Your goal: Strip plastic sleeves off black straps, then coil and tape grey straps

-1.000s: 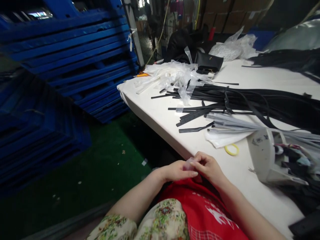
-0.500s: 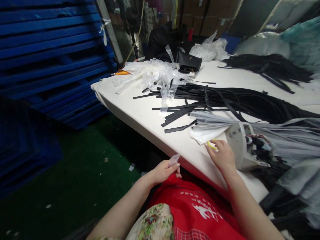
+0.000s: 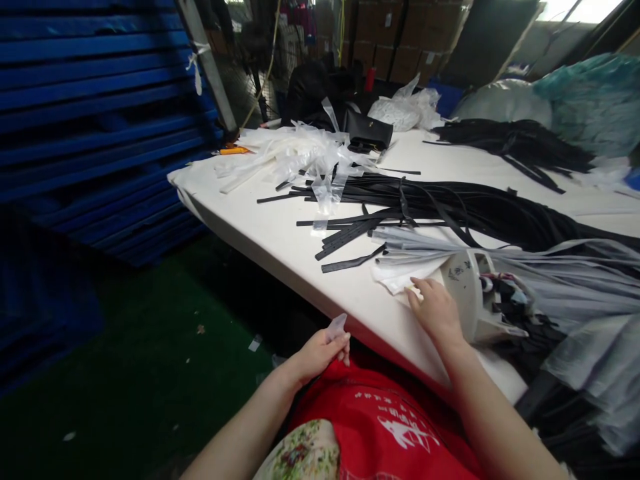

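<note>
My left hand (image 3: 320,355) is closed on a small piece of clear plastic film (image 3: 336,327), just off the table's front edge and above the red apron (image 3: 365,407). My right hand (image 3: 435,310) rests low over the table beside a white plastic container (image 3: 463,283). Its thumb and fingers curl around a small yellow loop (image 3: 411,290), mostly hidden, whose kind I cannot make out. White sheet material (image 3: 393,275) lies just beyond those fingertips. Black and grey strips (image 3: 420,245) run behind the container.
On the white table (image 3: 240,220) lie a heap of clear plastic strips (image 3: 310,157), bundled black strips (image 3: 450,193), an orange cutter (image 3: 233,151) and a black purse (image 3: 369,133). Dark scraps (image 3: 515,310) fill the container. Blue pallets (image 3: 100,120) are stacked at the left.
The view has shifted slightly. My right fingers now cover most of the yellow loop, which showed more clearly before. My left hand keeps the plastic film in the same place.
</note>
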Motion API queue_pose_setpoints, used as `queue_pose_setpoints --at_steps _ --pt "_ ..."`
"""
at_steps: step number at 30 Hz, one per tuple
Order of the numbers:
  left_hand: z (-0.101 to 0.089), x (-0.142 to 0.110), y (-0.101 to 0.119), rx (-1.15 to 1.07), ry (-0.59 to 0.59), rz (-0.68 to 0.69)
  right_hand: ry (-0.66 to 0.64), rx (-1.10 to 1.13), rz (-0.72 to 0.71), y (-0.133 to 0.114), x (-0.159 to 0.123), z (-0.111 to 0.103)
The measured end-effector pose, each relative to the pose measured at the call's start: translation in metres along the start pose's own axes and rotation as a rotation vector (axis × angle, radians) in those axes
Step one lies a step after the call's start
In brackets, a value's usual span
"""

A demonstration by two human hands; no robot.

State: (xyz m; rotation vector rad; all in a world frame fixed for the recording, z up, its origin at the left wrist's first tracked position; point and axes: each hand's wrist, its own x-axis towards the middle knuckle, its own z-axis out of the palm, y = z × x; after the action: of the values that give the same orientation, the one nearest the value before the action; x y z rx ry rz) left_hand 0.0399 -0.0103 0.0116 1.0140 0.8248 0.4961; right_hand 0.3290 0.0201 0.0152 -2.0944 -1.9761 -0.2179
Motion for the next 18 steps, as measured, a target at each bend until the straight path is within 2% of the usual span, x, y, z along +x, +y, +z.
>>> queue_pose_setpoints --at_steps 4,9,13,18 --pt "0.0 -0.001 -0.005 -0.01 0.015 -0.002 -0.171 0.008 -0.092 -0.029 0.022 0.003" --pt "-0.002 -0.004 -0.008 -0.018 0.03 0.004 -0.27 -0.106 -0.162 -0.047 0.042 0.013" --pt "-0.005 -0.006 -0.009 -0.004 0.031 0.017 -0.247 -0.088 -0.158 -0.044 0.046 0.015" --pt "-0.004 -0.005 -0.011 0.005 0.021 0.007 -0.179 0.087 -0.022 -0.035 0.044 0.013"
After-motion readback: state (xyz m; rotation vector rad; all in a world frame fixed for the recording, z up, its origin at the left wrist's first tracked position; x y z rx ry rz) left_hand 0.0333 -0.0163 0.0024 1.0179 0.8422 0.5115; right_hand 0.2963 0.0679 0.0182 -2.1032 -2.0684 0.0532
